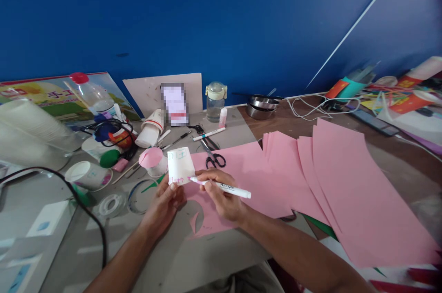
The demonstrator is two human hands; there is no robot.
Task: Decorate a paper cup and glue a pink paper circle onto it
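Note:
My left hand (169,196) grips a small white paper cup (178,164) near its lower edge. Green marks run along the cup's upper part and pink marks along its lower edge. In my right hand (221,194) is a white acrylic marker (235,189), its tip touching or very close to the cup's lower right side. Just behind the cup stands another white cup with a pink paper disc (151,158) on top. Black-handled scissors (215,160) lie beyond my right hand on a pink paper sheet (241,164), which has a round cut-out at its near left.
Stacked pink sheets (359,182) spread to the right. A tape roll (112,205), a tipped paper cup (89,175) and a black cable (93,217) lie left. At the back are a phone (174,104), a water bottle (216,104), a glue stick (223,119) and metal bowls (260,109).

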